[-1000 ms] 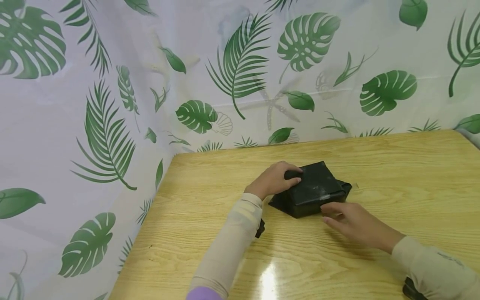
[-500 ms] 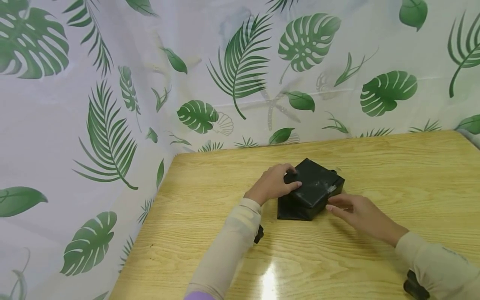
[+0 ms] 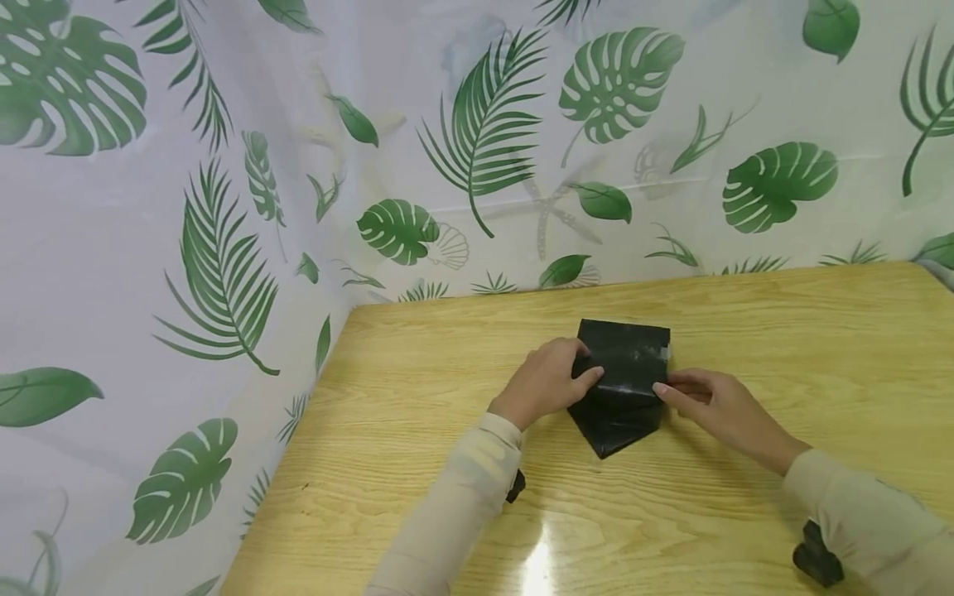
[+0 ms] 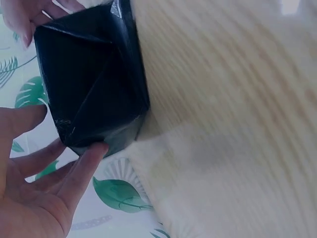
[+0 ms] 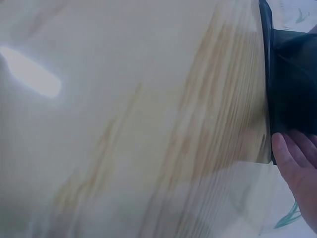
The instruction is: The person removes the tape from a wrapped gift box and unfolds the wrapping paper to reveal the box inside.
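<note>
A box-shaped package in black wrapping (image 3: 624, 356) lies on the wooden table, a pointed folded flap (image 3: 611, 426) of the wrapping turned toward me. A small shiny patch of tape (image 3: 666, 353) shows at its right edge. My left hand (image 3: 547, 377) grips the left side, thumb on top. On the right side, the thumb and fingers of my right hand (image 3: 711, 407) hold the edge. Creased folds on one end of the package (image 4: 94, 79) face the left wrist view, with my left fingers around a corner. In the right wrist view, my right hand (image 5: 299, 166) touches its side.
The wooden table (image 3: 417, 389) meets a white curtain with green leaves (image 3: 477, 141) at its back and left edges. Light glares off the tabletop near the front. Black devices are worn on both wrists, the right one (image 3: 817, 556) showing below the sleeve.
The package has turned counterclockwise on the table. Its pointed flap has come round from the left to the front, and the tape patch from the front to the right. Both hands stay at its sides.
</note>
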`<control>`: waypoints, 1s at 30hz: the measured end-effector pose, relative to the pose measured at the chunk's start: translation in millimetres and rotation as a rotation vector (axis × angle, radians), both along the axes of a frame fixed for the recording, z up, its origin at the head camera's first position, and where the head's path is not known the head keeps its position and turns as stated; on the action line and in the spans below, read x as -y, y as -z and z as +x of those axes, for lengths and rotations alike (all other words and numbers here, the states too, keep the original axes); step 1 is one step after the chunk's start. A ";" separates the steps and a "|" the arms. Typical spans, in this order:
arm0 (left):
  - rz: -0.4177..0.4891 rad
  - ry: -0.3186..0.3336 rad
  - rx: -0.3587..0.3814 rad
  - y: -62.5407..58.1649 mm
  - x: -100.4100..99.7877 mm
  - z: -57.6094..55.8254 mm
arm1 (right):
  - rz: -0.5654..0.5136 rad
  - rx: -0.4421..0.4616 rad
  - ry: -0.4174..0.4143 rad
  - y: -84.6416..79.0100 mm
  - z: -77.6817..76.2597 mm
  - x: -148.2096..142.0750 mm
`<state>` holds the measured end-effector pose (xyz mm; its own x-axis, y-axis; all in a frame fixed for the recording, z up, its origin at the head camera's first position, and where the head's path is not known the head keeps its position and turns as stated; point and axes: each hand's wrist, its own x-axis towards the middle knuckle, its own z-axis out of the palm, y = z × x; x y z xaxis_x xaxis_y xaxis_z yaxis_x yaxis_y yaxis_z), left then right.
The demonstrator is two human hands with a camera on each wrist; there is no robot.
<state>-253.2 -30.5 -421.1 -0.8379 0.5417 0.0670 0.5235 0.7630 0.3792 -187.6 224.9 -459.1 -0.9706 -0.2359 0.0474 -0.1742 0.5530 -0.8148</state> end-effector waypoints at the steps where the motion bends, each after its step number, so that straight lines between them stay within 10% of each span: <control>1: -0.003 -0.002 -0.012 0.3 -0.6 1.8 | 0.005 0.001 0.009 0.6 -1.3 0.2; 12: -0.008 -0.069 -0.059 2.5 -8.3 13.9 | 0.007 0.032 0.040 0.0 -10.6 3.9; 30: -0.002 -0.001 -0.063 -0.7 -0.6 12.4 | -0.027 0.049 0.015 -10.6 -12.5 -3.3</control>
<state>-240.8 -29.9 -420.4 -0.8326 0.5411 0.1185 0.5456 0.7643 0.3437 -200.1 228.1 -448.5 -0.9753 -0.2209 0.0060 -0.1259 0.5332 -0.8366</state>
